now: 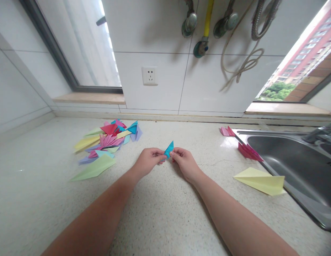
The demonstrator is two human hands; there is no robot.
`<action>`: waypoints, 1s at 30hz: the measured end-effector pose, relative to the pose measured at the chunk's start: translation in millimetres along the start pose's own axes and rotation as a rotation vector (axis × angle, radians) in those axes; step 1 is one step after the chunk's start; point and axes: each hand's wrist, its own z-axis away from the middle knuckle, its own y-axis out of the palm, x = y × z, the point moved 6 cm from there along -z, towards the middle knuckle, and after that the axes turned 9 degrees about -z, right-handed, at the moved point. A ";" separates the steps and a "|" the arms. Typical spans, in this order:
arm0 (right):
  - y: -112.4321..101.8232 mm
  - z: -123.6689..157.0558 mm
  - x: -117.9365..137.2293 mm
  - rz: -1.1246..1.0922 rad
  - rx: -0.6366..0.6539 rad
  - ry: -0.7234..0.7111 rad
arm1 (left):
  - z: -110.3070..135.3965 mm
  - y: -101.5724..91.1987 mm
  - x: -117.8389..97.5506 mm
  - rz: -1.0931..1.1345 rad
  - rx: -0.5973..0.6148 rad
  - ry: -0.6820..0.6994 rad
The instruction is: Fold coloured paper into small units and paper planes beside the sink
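Observation:
Both my hands meet over the middle of the speckled countertop (165, 213). My left hand (148, 160) and my right hand (183, 161) each pinch a side of a small blue folded paper piece (169, 149), which stands up between the fingertips just above the counter. Fingers of both hands are curled closed on it.
A pile of coloured folded papers (109, 140) lies to the left, with a light green paper plane (94, 169) in front of it. A yellow paper plane (262, 181) and red folded pieces (249, 151) lie by the steel sink (301, 170). Pink pieces (227, 131) sit near the wall.

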 end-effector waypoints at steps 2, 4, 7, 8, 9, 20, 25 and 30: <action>0.4 -0.2 -0.1 -0.003 0.012 0.001 | 0.5 -0.4 -0.4 0.001 -0.008 -0.003; 0.0 -0.4 -1.0 -0.013 0.012 0.004 | 0.8 -0.4 -0.3 -0.001 -0.006 0.009; -1.7 -0.4 -3.2 -0.042 -0.010 0.009 | 0.9 0.1 1.2 -0.019 0.005 0.039; -2.1 -0.4 -3.9 -0.052 -0.017 0.008 | 0.8 0.4 2.0 -0.029 0.011 0.046; -2.3 -0.4 -4.6 -0.060 -0.022 0.008 | 0.7 0.8 2.9 -0.040 0.018 0.051; -20.3 -5.9 6.4 0.028 -0.138 -0.220 | 1.8 -13.3 -15.8 -0.422 -0.079 0.348; -22.0 1.3 19.6 0.344 -0.128 -0.324 | 0.3 -22.3 -15.2 -0.522 -0.111 0.409; -18.8 6.2 23.6 0.547 -0.107 -0.351 | 1.6 -27.7 -17.5 -0.545 -0.149 0.448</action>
